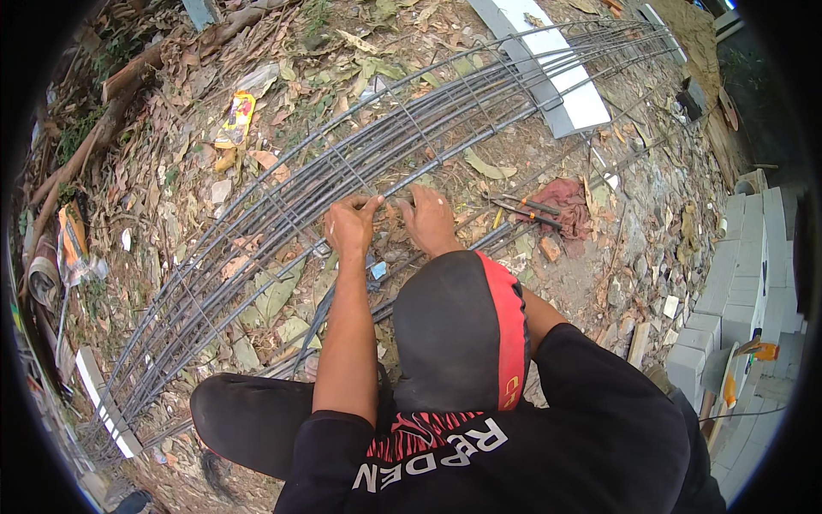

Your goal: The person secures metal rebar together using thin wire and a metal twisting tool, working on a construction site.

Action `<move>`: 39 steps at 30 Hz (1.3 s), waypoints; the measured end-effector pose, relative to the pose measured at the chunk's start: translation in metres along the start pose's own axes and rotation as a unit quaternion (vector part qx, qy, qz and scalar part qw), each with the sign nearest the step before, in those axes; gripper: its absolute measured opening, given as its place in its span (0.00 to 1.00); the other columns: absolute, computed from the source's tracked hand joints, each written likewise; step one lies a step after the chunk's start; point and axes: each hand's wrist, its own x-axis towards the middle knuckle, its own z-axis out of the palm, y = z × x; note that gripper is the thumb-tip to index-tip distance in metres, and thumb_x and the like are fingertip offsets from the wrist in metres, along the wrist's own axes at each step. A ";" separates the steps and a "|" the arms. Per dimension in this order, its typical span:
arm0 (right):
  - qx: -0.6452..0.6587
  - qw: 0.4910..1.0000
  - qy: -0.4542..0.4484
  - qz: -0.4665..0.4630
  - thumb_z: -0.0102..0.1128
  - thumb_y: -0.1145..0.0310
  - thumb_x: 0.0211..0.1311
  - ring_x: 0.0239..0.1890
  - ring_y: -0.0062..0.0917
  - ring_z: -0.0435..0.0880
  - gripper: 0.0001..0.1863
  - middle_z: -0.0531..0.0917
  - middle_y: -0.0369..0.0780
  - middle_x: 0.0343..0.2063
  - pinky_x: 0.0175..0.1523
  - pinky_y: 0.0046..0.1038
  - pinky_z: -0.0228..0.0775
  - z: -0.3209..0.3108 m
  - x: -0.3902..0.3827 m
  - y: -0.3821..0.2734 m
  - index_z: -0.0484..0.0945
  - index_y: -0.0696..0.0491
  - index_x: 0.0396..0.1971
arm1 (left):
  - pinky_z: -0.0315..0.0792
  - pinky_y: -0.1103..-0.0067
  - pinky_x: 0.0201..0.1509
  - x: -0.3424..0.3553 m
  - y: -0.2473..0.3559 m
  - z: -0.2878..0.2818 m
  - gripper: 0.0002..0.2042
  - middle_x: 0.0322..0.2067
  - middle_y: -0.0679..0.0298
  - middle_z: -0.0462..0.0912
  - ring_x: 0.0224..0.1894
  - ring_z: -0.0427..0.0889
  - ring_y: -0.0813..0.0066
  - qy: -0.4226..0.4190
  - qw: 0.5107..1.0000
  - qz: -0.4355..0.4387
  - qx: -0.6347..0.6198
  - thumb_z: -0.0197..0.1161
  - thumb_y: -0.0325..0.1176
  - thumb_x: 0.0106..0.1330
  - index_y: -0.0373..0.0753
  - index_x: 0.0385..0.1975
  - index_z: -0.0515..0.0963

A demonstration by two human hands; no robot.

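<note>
A long cage of thin steel reinforcing bars, crossed by thin stirrups, runs from lower left to upper right before me. My left hand is at its near edge, thumb and fingers pinched together beside the nearest bar. Whatever is between those fingertips is too small to make out. Just to the right, my right hand points toward the same spot, with a gap between thumb and forefinger and nothing visible in it. Pincers with orange and black handles lie right of my hands, against a crumpled dark red cloth.
A pale block supports the cage at upper right, and another block lies under its lower left end. Grey blocks are stacked at right. Dry leaves, rubble and a yellow wrapper litter the ground. My bent knee rises below my hands.
</note>
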 end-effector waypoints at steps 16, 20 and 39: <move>0.304 0.819 -0.362 0.326 0.64 0.42 0.68 0.15 0.24 0.81 0.32 0.83 0.40 0.18 0.21 0.27 0.74 -0.011 0.065 -0.039 0.82 0.62 0.24 | 0.71 0.65 0.56 -0.024 -0.023 0.010 0.08 0.39 0.59 0.90 0.44 0.83 0.57 0.102 0.965 0.238 0.047 0.70 0.33 0.62 0.40 0.38 0.89; 0.224 0.862 -0.352 0.289 0.67 0.44 0.64 0.17 0.24 0.84 0.31 0.85 0.43 0.16 0.24 0.28 0.78 -0.003 0.061 -0.038 0.83 0.60 0.17 | 0.71 0.65 0.54 -0.027 -0.029 0.007 0.10 0.43 0.58 0.89 0.45 0.83 0.56 0.110 0.941 0.313 0.066 0.66 0.27 0.63 0.39 0.42 0.88; 0.018 0.983 -0.175 -0.050 0.62 0.68 0.66 0.26 0.33 0.87 0.08 0.86 0.43 0.25 0.31 0.35 0.79 -0.002 -0.012 -0.022 0.82 0.59 0.37 | 0.77 0.65 0.38 0.012 0.000 -0.018 0.14 0.26 0.57 0.88 0.29 0.87 0.59 -0.140 0.989 0.040 0.004 0.74 0.46 0.62 0.41 0.34 0.91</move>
